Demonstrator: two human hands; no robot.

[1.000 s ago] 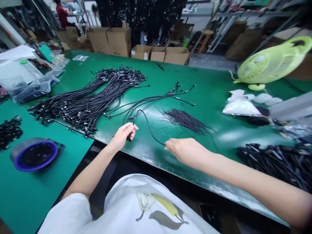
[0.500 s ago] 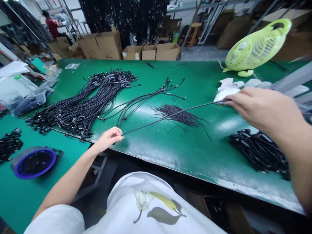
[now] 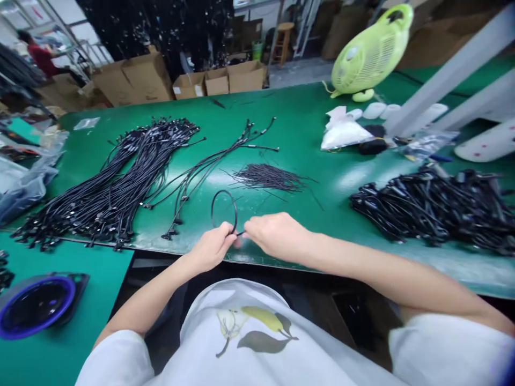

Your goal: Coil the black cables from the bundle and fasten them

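Observation:
A thin black cable (image 3: 212, 206) rises in a loop above the front edge of the green table. My left hand (image 3: 213, 245) pinches it at the base of the loop. Close on the right, my right hand (image 3: 267, 231) is closed on a short end of the same cable; its fingertips are partly hidden. Just beyond the hands lies a loose pile of thin black ties (image 3: 267, 178). Several separate cables (image 3: 209, 161) with small connectors are spread to the left of that pile.
A large bundle of straight cables (image 3: 120, 182) covers the table's left part. Coiled black cables (image 3: 434, 209) are heaped at the right. Behind them are a white bag (image 3: 344, 131) and a green fan (image 3: 368, 56). A purple-rimmed bowl (image 3: 38, 305) sits at lower left.
The cable was stretched out between my hands; now it is looped. My right hand has come down and left, beside my left hand. The view has shifted to the right.

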